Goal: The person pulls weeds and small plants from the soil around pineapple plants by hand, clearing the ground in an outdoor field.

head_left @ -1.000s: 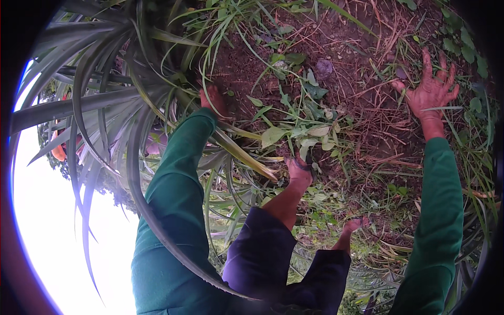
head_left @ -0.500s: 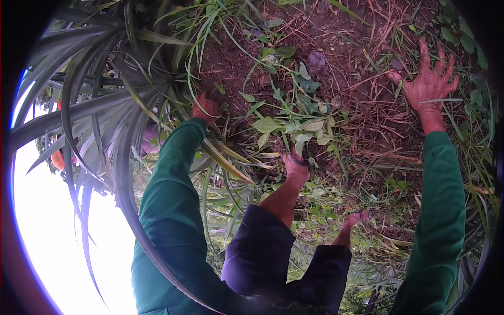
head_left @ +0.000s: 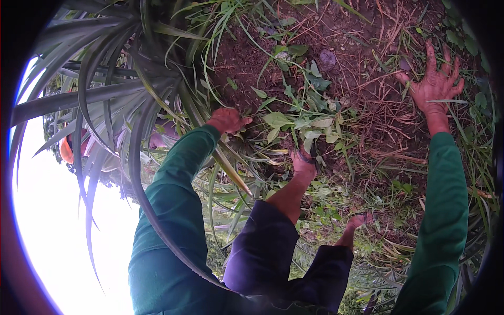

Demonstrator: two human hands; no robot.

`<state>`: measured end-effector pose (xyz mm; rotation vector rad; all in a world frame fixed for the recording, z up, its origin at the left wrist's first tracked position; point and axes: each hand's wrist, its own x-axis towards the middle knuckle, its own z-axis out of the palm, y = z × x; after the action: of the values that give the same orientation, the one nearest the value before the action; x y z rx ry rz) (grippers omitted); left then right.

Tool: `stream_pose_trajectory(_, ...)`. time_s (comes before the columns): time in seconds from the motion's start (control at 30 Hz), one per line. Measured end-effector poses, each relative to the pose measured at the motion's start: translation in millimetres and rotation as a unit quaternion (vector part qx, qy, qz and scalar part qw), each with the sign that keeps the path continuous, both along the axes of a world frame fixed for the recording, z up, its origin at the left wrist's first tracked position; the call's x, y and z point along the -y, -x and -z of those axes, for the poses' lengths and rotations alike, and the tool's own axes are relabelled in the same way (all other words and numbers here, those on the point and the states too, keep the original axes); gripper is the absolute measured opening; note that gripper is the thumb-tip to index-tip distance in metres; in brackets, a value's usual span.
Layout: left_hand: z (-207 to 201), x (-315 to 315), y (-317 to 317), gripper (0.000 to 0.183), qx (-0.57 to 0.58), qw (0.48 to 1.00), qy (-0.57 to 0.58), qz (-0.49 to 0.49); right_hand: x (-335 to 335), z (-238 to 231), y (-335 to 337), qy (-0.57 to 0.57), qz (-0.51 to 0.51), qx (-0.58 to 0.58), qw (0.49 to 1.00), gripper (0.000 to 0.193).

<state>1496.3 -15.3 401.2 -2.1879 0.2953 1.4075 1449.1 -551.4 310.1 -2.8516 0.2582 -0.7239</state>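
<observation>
Brown dirt (head_left: 367,121) covers the ground, with dry stalks, thin grass and small green weeds (head_left: 299,123) on it. On the left stands a big spiky plant (head_left: 110,94) with long, stiff, pointed leaves, and bright white sky shows behind it.

A moment ago the left hand (head_left: 227,119) was higher up, under the long leaves. Now it has come down to the foot of the spiky plant, just beside the weeds. Its fingers are curled in tight, and they seem to be closed on something low by the plant. I cannot tell what it is, because leaves hide it. It looks like the hand is getting a grip down there.

The right hand (head_left: 434,86) has hardly moved. It is wide open, fingers spread, pressed flat on the dirt and holding nothing. It looks like it is propping the person up.

Two bare feet stand between the hands. One foot (head_left: 303,163) is right at the weeds.

The sharp leaves crowd close around the left sleeve (head_left: 178,184), so there is little room on that side. The dirt between the weeds and the right hand is more open.
</observation>
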Motion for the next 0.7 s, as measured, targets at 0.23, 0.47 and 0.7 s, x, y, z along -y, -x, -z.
stream_pose_trajectory(0.23, 74.7, -95.6, -2.5, 0.022, -0.026, 0.95, 0.002, 0.31, -9.1, 1.7, -6.5, -0.007, -0.004, 0.005, 1.0, 0.108)
stream_pose_trajectory(0.47, 87.8, -89.5, -7.3, 0.019, -0.064, 0.939, 0.086, 0.327, -6.8, 1.3, -4.3, -0.01, -0.007, 0.011, 1.0, 0.107)
stream_pose_trajectory(0.7, 36.5, -36.8, -17.9, 0.025, 0.067, 0.958, 0.174, 0.216, -5.6, 1.3, -0.3, -0.002, -0.007, -0.005, 1.0, 0.108)
